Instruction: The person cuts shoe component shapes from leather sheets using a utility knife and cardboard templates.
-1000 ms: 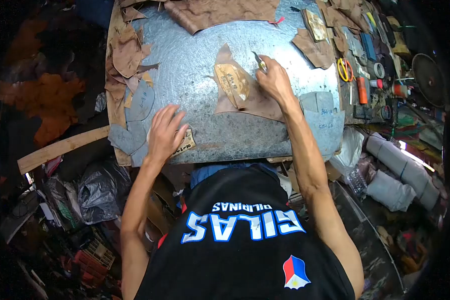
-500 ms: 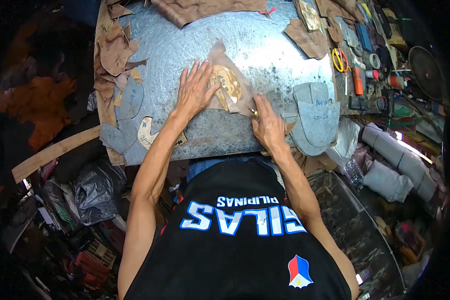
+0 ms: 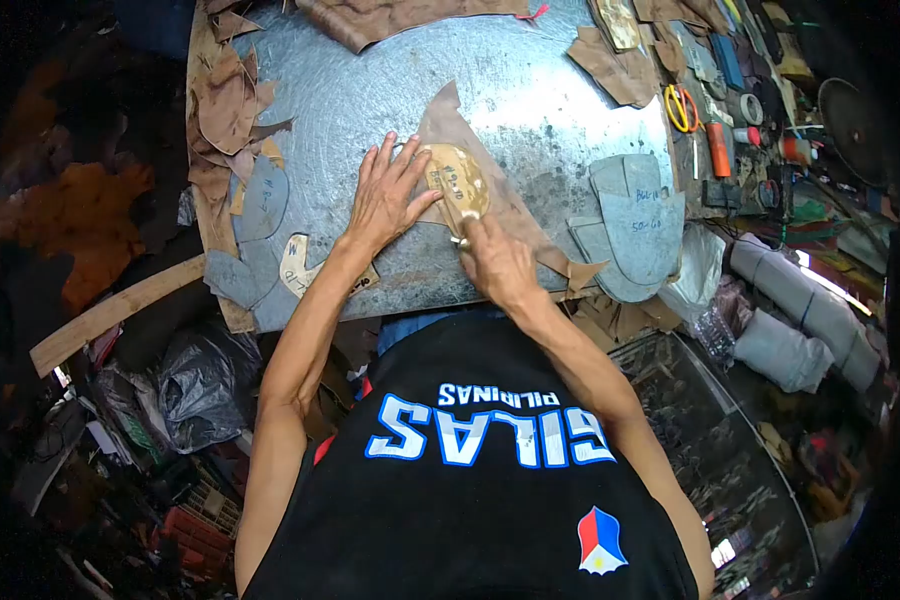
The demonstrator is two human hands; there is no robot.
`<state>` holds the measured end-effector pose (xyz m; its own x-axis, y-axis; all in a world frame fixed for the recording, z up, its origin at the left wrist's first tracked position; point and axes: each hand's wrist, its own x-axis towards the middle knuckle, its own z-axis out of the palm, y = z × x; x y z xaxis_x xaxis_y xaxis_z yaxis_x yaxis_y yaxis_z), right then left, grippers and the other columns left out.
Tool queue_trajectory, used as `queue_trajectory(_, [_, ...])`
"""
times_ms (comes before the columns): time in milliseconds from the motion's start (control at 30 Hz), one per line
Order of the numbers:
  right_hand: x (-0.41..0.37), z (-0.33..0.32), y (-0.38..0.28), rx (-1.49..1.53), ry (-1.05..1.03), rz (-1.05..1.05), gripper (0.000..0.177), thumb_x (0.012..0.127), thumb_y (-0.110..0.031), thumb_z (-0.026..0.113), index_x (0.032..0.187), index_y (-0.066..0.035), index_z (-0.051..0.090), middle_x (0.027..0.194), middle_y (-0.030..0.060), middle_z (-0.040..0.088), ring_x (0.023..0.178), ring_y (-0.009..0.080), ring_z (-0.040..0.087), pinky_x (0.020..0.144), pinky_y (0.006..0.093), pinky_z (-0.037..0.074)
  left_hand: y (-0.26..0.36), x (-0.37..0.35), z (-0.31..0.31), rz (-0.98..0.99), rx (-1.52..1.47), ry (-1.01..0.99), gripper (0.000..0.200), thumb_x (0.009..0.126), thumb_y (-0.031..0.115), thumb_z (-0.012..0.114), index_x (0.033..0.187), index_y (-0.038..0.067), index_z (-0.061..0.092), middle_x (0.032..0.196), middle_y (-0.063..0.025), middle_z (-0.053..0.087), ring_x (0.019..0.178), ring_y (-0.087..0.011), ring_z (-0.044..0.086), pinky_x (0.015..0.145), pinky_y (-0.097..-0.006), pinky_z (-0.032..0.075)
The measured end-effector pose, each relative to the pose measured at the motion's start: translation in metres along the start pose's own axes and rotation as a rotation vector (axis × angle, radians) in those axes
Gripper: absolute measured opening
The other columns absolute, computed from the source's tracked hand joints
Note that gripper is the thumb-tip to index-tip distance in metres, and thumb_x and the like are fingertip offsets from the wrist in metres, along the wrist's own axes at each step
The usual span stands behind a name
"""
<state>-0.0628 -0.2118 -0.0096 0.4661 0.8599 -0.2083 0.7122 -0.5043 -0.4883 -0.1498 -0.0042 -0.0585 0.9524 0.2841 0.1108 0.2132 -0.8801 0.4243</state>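
Pattern (image 3: pixel 457 180), long axis near-far: L hand (image 3: pixel 386 195), fingers wide, at L edge; R hand (image 3: pixel 502 264), gripping tool (image 3: pixel 460 242), nr end.

Just beside the yellow-and-orange scissors (image 3: pixel 683 112) is an orange cylinder (image 3: pixel 716 150); a grey ring (image 3: pixel 745 108) lies to the scissors' right.

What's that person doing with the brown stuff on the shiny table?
The person is working on a brown sheet, perhaps leather, with a tan template lying on it. The left hand is spread flat by the template's left edge. The right hand grips a small tool, mostly hidden, near the template's bottom end. Grey pieces lie to the right on the table.
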Motion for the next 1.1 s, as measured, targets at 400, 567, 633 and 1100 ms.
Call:
queue_trajectory(400, [-0.012,-0.024,0.01,0.368,0.198,-0.023,0.037,0.088,-0.028,0.07,0.114,-0.002,0.065,0.106,0.0223,0.069,0.088,0.0388,0.069,0.075,0.0462,0.056,-0.01,0.024,-0.001,0.129,0.035,-0.025,0.046,0.093,0.03,0.061,0.136,0.018,0.056,0.153,-0.0092,0.04,0.144,-0.0389,0.028,0.116,-0.054,0.023])
queue_trajectory(567, [0.026,-0.029,0.02,0.023,0.095,0.129,0.044,0.088,-0.03,0.07,0.126,-0.009,0.061,0.111,0.0207,0.068,0.093,0.0385,0.068,0.077,0.0454,0.055,-0.006,0.025,-0.01,0.149,0.03,-0.085,0.052,0.089,0.041,0.064,0.136,0.02,0.057,0.153,-0.009,0.04,0.144,-0.0392,0.028,0.117,-0.0544,0.022])
queue_trajectory(633, [0.037,-0.036,0.022,0.024,0.037,0.168,0.045,0.088,-0.031,0.069,0.128,-0.011,0.061,0.11,0.0206,0.068,0.093,0.0387,0.068,0.077,0.0457,0.055,-0.006,0.026,-0.016,0.119,-0.001,-0.092,0.055,0.088,0.046,0.066,0.135,0.02,0.058,0.153,-0.0092,0.04,0.144,-0.0397,0.028,0.117,-0.0547,0.022])
queue_trajectory(1100, [0.041,-0.025,0.042,0.017,0.082,0.111,0.044,0.091,-0.035,0.065,0.133,-0.023,0.058,0.091,0.0203,0.069,0.075,0.0379,0.069,0.062,0.048,0.055,-0.008,0.02,-0.001,0.046,-0.037,0.043,0.064,0.078,0.058,0.072,0.13,0.022,0.063,0.151,-0.0136,0.04,0.143,-0.0408,0.027,0.117,-0.057,0.019])
